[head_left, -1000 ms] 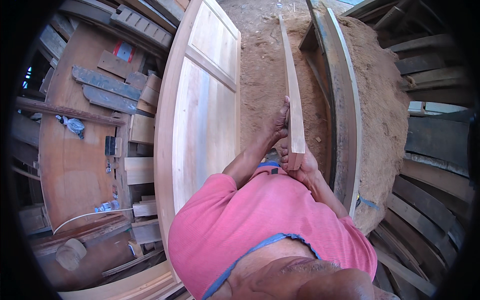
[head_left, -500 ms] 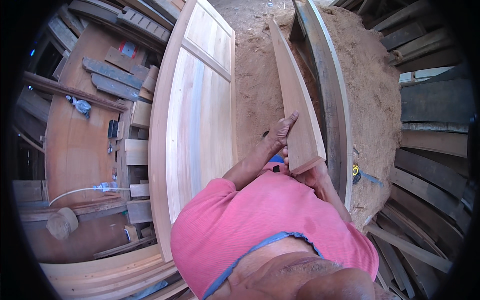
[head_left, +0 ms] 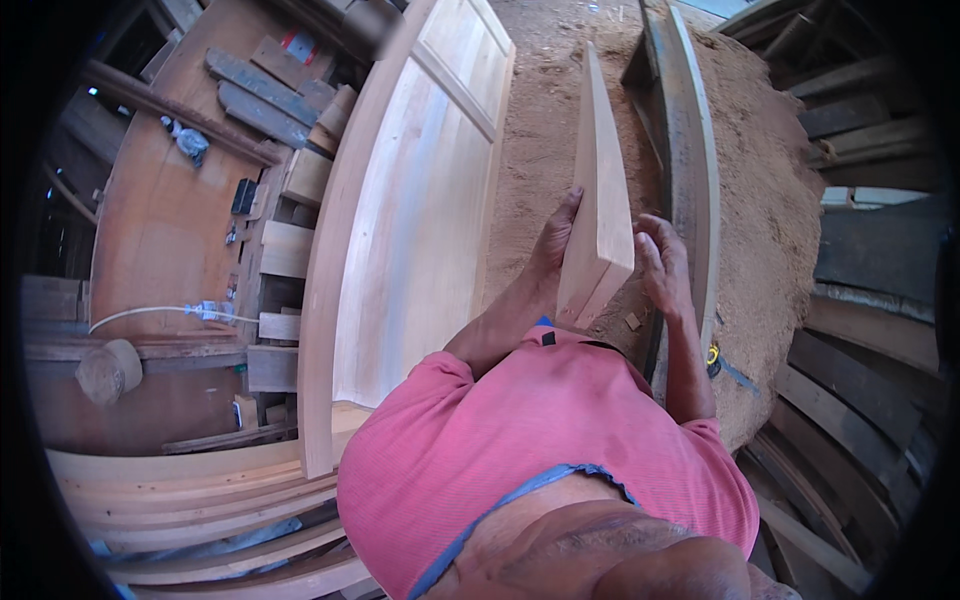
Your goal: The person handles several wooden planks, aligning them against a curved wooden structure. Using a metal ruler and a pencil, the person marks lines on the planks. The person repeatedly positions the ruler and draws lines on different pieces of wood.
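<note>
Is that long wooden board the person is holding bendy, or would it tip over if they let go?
The board looks thick and straight, so probably stiff. It stands on its narrow edge between the left hand and right hand, so it would likely tip if released. Its bare, sawn-looking wood should not be slippery.

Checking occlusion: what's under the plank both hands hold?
Under the plank lies a sawdust pile, with a small wood chip near its lower end. The left hand and right hand grip it. The ground directly beneath is covered.
</note>
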